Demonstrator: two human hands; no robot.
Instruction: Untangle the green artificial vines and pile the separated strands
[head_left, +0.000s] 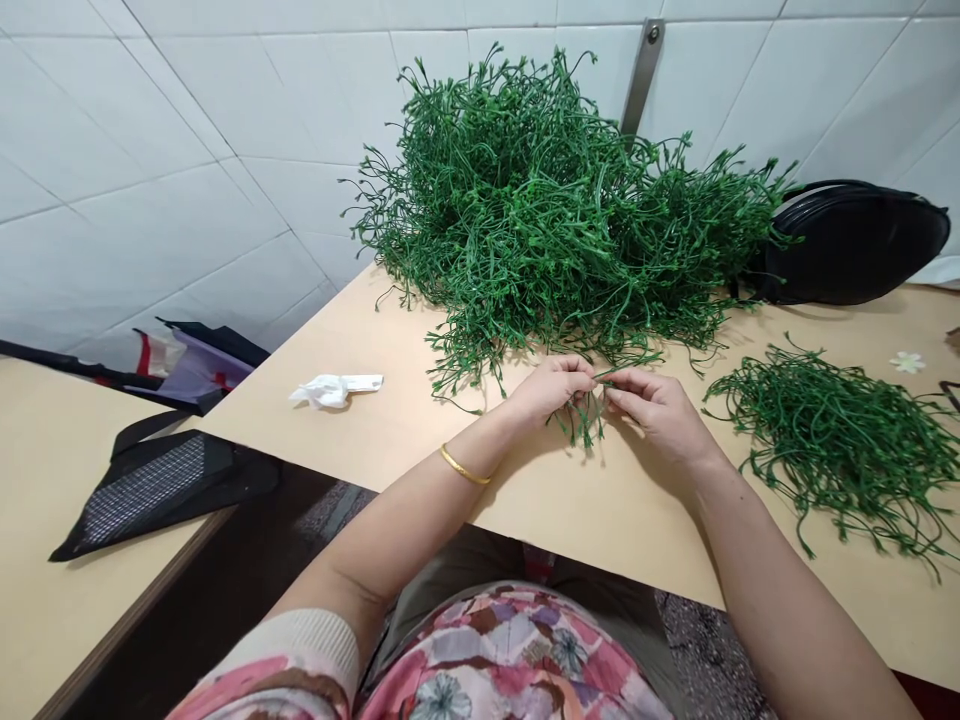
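Over the table, in front of a tall heap of green plastic stems (525,220), my two hands meet. My left hand (553,388) is closed on a small green plastic stem (583,425), whose thin branching tips hang below the fingers. My right hand (652,405) pinches the upper end of the same piece between thumb and forefinger. The fingertips of both hands almost touch. To the right of my right arm lies a smaller, flatter pile of similar green stems (840,440).
A crumpled white tissue (337,390) lies on the left of the tan table (405,440). Behind the right pile sit a black bag (855,245) and a small white flower (907,361). A black mesh item (150,490) rests on the neighbouring table. White tiled walls (202,100) stand behind.
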